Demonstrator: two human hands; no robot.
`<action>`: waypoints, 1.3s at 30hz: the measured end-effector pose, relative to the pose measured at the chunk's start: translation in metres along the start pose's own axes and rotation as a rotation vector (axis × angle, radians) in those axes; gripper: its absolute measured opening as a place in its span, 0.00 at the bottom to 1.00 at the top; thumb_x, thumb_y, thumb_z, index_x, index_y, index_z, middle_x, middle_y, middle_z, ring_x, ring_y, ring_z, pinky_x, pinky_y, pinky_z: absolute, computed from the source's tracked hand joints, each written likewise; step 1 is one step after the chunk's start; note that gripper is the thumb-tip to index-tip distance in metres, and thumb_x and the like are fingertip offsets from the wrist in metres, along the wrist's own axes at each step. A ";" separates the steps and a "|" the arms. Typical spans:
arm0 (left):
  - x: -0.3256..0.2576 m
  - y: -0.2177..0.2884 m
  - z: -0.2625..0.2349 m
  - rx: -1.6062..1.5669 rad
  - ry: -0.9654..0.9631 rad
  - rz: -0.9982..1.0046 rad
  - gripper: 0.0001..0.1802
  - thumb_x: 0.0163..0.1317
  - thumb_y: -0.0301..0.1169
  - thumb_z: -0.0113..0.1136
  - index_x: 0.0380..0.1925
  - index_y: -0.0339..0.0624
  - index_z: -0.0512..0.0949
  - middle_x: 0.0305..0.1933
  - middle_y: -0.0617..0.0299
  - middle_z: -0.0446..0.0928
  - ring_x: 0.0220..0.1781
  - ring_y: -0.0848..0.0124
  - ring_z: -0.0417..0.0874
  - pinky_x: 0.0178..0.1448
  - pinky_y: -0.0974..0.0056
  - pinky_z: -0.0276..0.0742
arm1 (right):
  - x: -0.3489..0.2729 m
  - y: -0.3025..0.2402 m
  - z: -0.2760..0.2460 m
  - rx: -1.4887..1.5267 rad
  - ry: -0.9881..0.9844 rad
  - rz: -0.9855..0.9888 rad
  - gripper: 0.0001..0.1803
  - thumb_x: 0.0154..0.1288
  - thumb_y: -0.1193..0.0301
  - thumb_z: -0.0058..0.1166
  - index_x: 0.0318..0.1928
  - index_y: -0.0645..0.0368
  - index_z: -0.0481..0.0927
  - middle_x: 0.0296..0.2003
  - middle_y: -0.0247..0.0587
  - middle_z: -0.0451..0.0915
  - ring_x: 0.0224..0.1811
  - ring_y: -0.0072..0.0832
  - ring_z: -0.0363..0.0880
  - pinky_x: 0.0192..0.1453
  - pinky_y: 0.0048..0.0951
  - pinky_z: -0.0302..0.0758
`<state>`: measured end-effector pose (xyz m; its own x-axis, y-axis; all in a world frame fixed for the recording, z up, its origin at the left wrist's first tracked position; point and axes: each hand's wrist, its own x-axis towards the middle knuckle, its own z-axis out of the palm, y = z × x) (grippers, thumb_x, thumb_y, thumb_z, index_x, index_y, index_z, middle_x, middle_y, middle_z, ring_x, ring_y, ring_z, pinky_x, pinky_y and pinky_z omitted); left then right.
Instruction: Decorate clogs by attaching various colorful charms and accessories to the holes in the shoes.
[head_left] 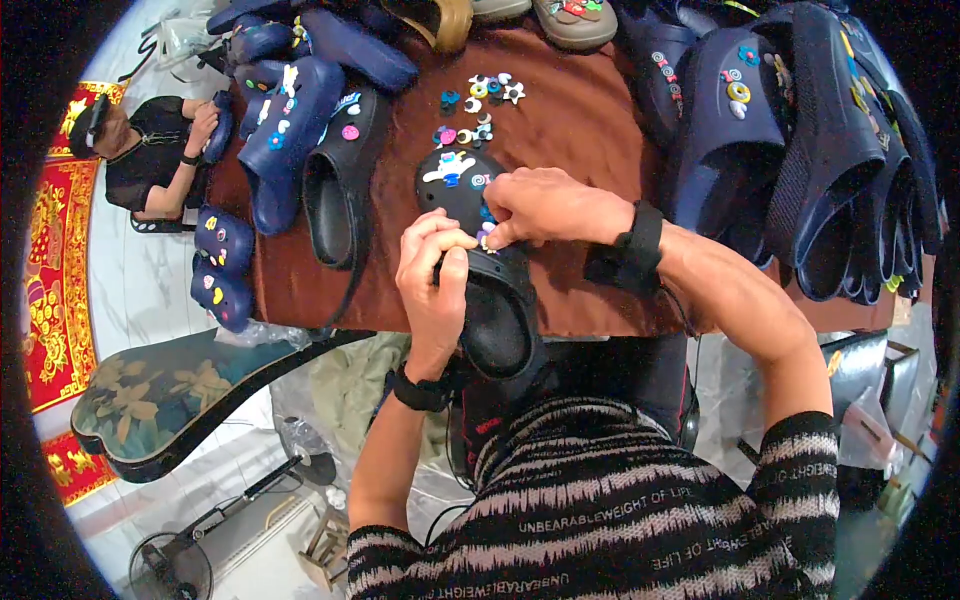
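Note:
A black clog [500, 325] lies in front of me, its heel toward my body and its toe on the brown cloth. My left hand [432, 275] is closed on its side near the strap, the fingertips up by the instep. My right hand [535, 205] bends over the clog's upper, its fingers pinched at a small purple-and-white charm near the strap. A white figure charm [452, 168] and a swirl charm [481, 181] sit on the toe; a blue charm is partly covered by my right fingers. Beyond the toe are several loose charms [480, 92], among them a white star charm [513, 92].
Several large navy clogs [735, 120] with charms crowd the right side of the table. To the left lie another black clog [335, 190], a blue clog [285, 140] and a small navy pair [221, 270]. A co-worker [150, 150] at far left holds a dark shoe.

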<state>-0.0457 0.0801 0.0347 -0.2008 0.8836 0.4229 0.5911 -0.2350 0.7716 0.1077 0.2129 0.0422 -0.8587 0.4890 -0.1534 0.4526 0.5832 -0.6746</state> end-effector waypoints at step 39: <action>0.002 -0.002 0.003 0.007 -0.017 -0.041 0.09 0.63 0.26 0.49 0.32 0.36 0.80 0.52 0.49 0.77 0.59 0.56 0.76 0.67 0.56 0.66 | -0.024 0.018 0.045 0.466 0.333 -0.050 0.14 0.66 0.66 0.60 0.42 0.60 0.71 0.27 0.39 0.74 0.29 0.30 0.74 0.33 0.35 0.71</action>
<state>-0.0447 0.0833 0.0321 -0.2115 0.8994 0.3825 0.5881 -0.1955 0.7848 0.1254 0.1823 0.0012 -0.7202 0.6900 0.0722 0.1943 0.3004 -0.9338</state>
